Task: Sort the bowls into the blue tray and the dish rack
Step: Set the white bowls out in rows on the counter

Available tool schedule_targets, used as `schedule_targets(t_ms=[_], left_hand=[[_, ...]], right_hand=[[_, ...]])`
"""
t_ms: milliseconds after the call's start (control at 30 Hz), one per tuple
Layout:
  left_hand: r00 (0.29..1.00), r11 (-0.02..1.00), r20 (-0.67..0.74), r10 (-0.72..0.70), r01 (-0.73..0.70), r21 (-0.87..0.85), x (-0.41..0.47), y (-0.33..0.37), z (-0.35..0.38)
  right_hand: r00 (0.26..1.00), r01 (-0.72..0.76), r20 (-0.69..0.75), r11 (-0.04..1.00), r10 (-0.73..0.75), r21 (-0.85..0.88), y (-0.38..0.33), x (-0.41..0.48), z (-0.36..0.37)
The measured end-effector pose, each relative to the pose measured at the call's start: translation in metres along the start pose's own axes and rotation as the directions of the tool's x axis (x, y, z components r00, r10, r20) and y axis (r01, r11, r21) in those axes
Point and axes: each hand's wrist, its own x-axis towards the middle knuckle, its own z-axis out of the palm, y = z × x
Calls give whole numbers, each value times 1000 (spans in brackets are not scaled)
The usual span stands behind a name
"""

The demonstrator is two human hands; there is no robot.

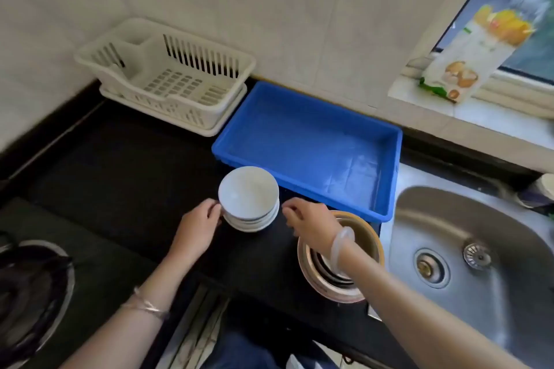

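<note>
White stack: your stack of white bowls (248, 199) sits on the black counter (126, 177), just in front of the blue tray's near left corner, top bowl mouth up.
Left hand: your left hand (199, 223) is at the stack's left side, fingers curled, fingertips touching or just off the lower rims. I can't tell if you've got a grip yet.
Right hand: your right hand (310, 223) hangs just right of the stack, fingers loosely bent, apart from the bowls and holding nothing.
Second stack: the brown-rimmed bowls (341, 266) stand at the counter's near right edge, beside the sink (467, 249), partly under your right wrist.
Blue tray: the blue tray (311, 141) lies against the back wall, nothing in it.
Dish rack: the dish rack (168, 78) sits in the back left corner, also bare.
Stage: looks like the very start; no bowl sorted yet.
Risk, stack slip: lift the whole white pile from low down with one side ungripped and the upper bowls could slide off.
Risk, wrist: your right forearm hangs over the brown-rimmed stack; drop the wrist as you reach and you could nudge it toward the sink.
Risk, tray wall: the stack is close to the tray's near wall, so a low carry could clip it.
</note>
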Motion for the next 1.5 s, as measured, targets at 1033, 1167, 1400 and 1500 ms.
schedule_targets(t_ms=[1033, 1167, 1400, 1500], left_hand=[[980, 990, -141, -142, 137, -45, 9, 39, 14], [959, 988, -275, -68, 103, 116, 6, 52, 16], [954, 989, -300, -13, 57, 139, 6, 59, 10], [964, 996, -255, -72, 85, 40, 10, 57, -2]], right_hand=[[966, 101, -252, 981, -58, 163, -15, 48, -42], [968, 128, -236, 975, -83, 183, -8, 48, -49], [963, 135, -260, 960, -69, 247, -12, 45, -53], [958, 151, -277, 958, -80, 243, -20, 43, -55]])
